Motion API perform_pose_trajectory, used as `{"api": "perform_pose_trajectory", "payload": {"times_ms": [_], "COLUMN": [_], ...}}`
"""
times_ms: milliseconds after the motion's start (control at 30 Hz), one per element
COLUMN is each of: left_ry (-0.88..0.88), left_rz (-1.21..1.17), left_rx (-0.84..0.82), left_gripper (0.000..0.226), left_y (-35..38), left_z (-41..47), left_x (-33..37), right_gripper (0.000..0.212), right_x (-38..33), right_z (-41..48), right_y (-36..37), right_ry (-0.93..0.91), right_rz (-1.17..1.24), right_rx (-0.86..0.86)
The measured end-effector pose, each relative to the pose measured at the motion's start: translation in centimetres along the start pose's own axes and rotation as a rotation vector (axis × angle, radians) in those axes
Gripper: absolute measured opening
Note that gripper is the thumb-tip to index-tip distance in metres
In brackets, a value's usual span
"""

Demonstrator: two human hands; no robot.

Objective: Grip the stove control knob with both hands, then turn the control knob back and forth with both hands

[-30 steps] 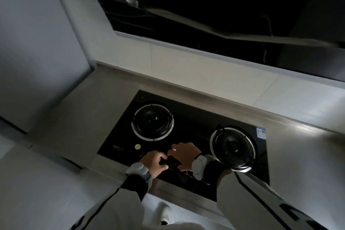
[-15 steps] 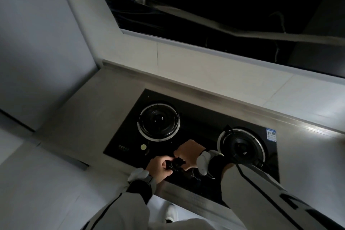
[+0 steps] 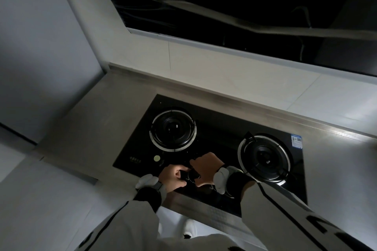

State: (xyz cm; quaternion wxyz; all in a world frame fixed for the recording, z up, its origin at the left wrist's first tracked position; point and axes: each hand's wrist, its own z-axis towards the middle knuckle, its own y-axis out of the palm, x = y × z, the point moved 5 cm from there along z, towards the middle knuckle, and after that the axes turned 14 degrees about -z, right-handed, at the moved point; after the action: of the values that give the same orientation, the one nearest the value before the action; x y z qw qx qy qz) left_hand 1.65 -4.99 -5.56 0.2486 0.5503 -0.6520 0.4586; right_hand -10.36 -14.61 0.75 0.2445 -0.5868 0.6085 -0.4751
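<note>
A black glass gas hob (image 3: 220,134) is set into a grey counter. It has a left burner (image 3: 173,129) and a right burner (image 3: 265,158). Both my hands meet at the hob's front edge over a small black knob-like piece (image 3: 190,175). My left hand (image 3: 173,176) curls its fingers round that piece from the left. My right hand (image 3: 208,167) pinches it from the right, thumb below. Most of the piece is hidden between my fingers. White wristbands and white sleeves with black stripes cover my arms.
A grey counter (image 3: 98,120) runs left of the hob, with a wall (image 3: 40,47) beside it. A pale tiled backsplash (image 3: 224,71) rises behind, under a dark range hood (image 3: 244,2). A round pale button (image 3: 157,158) and a blue label (image 3: 296,141) sit on the hob.
The view has shifted slightly. My hands have drawn closer together at the hob's front, and both now grip the small black piece more tightly.
</note>
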Motion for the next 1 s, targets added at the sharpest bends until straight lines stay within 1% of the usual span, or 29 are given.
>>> {"api": "perform_pose_trajectory", "payload": {"times_ms": [67, 200, 367, 467, 533, 667, 767, 833, 900, 933, 1000], "left_ry": [-0.011, -0.023, -0.062, -0.073, -0.069, -0.049, -0.016, 0.01, 0.062, 0.084, 0.101], "left_rz": [-0.01, -0.051, -0.137, -0.167, -0.178, -0.131, -0.03, 0.011, 0.016, 0.028, 0.061], "left_rx": [-0.028, -0.117, -0.111, -0.123, -0.151, -0.174, -0.112, -0.034, 0.058, 0.1, 0.16], "left_gripper": [0.048, 0.058, 0.065, 0.07, 0.075, 0.075, 0.072, 0.069, 0.062, 0.058, 0.053], "left_y": [0.0, 0.4, 0.7, 1.0, 1.1, 0.7, 0.5, 0.7, 0.9, 1.0, 1.1], "left_z": [-0.2, -1.1, -1.6, -1.8, -2.0, -2.3, -2.3, -2.3, -2.1, -2.0, -1.8], "left_x": [-0.1, 0.0, -0.8, -0.8, -1.0, -0.9, -0.2, 0.2, 0.6, 0.7, 1.1], "right_gripper": [0.061, 0.064, 0.057, 0.052, 0.053, 0.056, 0.056, 0.065, 0.073, 0.074, 0.067], "right_x": [-0.2, 0.0, 0.3, 0.3, 0.2, 0.1, 0.1, 0.1, 0.5, 0.8, 1.4], "right_z": [0.3, 1.1, 1.5, 1.5, 1.5, 0.9, 0.3, 0.2, 0.0, -0.2, -0.9], "right_y": [0.3, 0.4, 0.3, 0.5, 0.6, 0.5, 1.4, 2.0, 2.5, 2.8, 3.1], "right_ry": [-0.018, -0.088, -0.135, -0.104, -0.067, 0.073, 0.214, 0.281, 0.275, 0.245, 0.163], "right_rz": [0.007, -0.088, -0.128, -0.078, -0.044, 0.047, 0.152, 0.249, 0.326, 0.351, 0.371], "right_rx": [-0.03, -0.081, -0.096, -0.112, -0.13, -0.116, -0.155, -0.196, -0.231, -0.25, -0.28]}}
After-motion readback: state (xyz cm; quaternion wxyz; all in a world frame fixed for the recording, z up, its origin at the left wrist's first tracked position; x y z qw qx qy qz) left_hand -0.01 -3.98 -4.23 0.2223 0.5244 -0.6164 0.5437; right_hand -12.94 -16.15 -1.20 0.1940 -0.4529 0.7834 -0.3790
